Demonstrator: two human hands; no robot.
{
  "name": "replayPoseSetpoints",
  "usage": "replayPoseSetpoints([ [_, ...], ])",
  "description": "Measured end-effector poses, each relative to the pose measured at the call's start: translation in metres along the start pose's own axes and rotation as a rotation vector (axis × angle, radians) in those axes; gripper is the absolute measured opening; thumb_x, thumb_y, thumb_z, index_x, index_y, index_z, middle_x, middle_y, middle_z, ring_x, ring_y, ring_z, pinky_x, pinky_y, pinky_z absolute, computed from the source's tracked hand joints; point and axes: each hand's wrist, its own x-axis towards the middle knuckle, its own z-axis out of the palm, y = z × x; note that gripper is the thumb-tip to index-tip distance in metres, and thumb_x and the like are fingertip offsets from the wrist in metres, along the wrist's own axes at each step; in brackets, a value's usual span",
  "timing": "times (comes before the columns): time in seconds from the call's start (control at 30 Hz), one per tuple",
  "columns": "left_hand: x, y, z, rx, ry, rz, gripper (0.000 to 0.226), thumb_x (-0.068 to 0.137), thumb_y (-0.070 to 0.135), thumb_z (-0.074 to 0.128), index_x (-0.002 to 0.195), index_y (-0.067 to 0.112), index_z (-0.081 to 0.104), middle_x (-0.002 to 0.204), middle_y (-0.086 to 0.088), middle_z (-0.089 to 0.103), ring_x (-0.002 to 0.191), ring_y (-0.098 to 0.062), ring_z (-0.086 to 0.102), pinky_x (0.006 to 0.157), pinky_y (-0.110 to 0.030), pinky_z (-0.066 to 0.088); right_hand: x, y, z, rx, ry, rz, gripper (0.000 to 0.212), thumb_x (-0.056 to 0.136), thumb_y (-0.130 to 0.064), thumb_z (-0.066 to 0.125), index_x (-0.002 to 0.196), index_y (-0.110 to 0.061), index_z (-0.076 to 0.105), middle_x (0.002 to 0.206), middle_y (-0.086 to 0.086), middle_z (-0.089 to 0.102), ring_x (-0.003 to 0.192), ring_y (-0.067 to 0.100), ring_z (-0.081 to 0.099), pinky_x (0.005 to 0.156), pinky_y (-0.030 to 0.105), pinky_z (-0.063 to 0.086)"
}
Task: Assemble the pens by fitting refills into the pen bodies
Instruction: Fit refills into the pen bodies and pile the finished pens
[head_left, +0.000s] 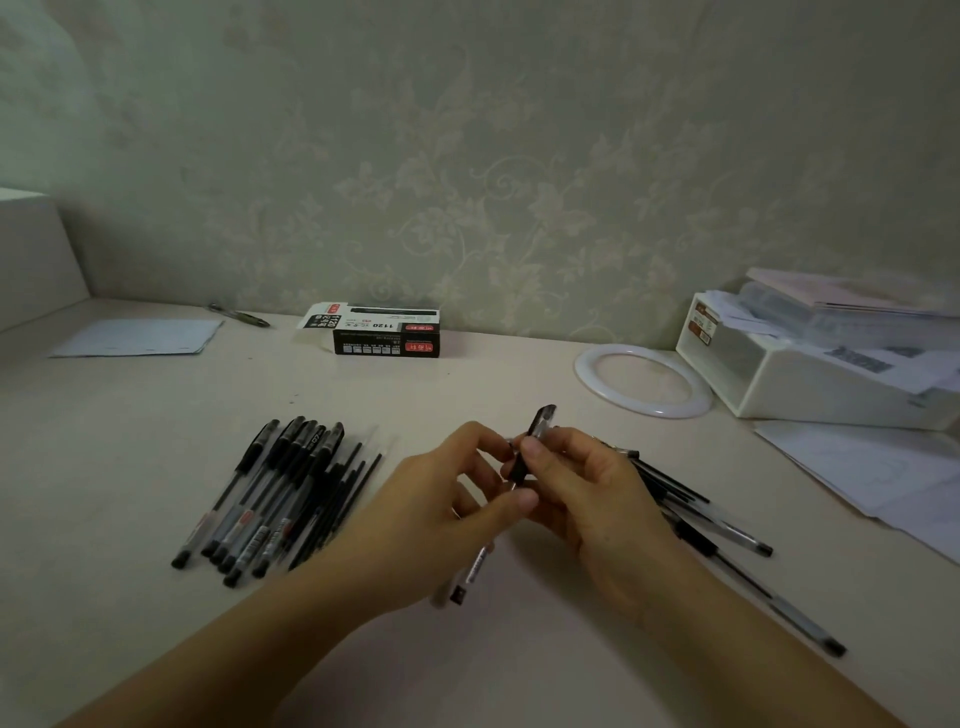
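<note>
Both hands meet above the middle of the desk around one pen. My left hand (441, 512) grips the clear pen body (475, 566), whose lower end slants down towards me. My right hand (587, 488) pinches the pen's black upper part (535, 436), which sticks up above my fingers. A pile of pens with black caps and some bare refills (283, 493) lies to the left on the desk. More pens and pen parts (717, 530) lie scattered to the right, partly hidden behind my right hand.
A black and white pen box (387, 330) lies open near the wall. A white ring (641, 382) and a white tray of papers (810, 358) stand at the right. Loose sheets (872, 473) lie at the right edge, a paper (137, 338) at the far left.
</note>
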Motion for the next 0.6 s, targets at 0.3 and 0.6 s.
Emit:
replayPoseSetpoints([
  [0.3,0.007,-0.002,-0.024,0.109,0.252,0.024,0.021,0.096,0.013,0.053,0.101,0.033,0.057,0.075,0.009,0.064,0.052,-0.01,0.059,0.048,-0.023,0.048,0.004,-0.005,-0.005,0.013,0.08,-0.044,0.015,0.092,-0.014,0.064,0.104,-0.005,0.067,0.092,0.014,0.075,0.082,0.024,0.074,0.071,0.024,0.059],
  [0.6,0.003,-0.02,-0.07,0.888,0.386,-0.505,0.014,0.096,0.017,0.044,0.109,0.014,0.048,0.097,-0.007,0.043,0.083,-0.025,0.049,0.07,-0.039,0.046,0.01,-0.014,-0.036,-0.733,0.3,-0.308,0.011,0.087,-0.022,0.071,0.086,-0.032,0.067,0.082,-0.019,0.069,0.072,-0.002,0.065,0.061,0.007,0.048],
])
